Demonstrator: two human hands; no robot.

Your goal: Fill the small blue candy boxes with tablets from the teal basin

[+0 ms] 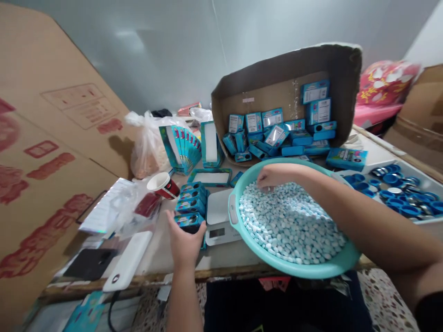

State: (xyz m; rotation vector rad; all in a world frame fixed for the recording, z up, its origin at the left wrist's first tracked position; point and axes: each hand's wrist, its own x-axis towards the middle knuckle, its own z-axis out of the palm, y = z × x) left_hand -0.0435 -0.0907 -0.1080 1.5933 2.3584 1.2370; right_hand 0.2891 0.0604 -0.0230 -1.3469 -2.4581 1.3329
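Note:
My left hand [187, 240] wraps thumb and fingers around the nearest small blue box [188, 220] in a short row of such boxes. A dark round opening shows on the tops of these boxes. My right hand [268, 177] reaches into a turquoise basin [238, 226], its fingers curled down against small white and pale-blue oval candies [294, 226]. What lies inside those fingers is hidden. Between the row and the basin sits a white digital scale [218, 210], partly under the basin's rim.
A tilted cardboard box [287, 69] at the back holds several blue boxes. Blue lids fill a white tray [425, 223] at right. On the left are a paper cup [162, 185], a white power bank [129, 258], a dark flat object [90, 263] and a large carton [44, 138].

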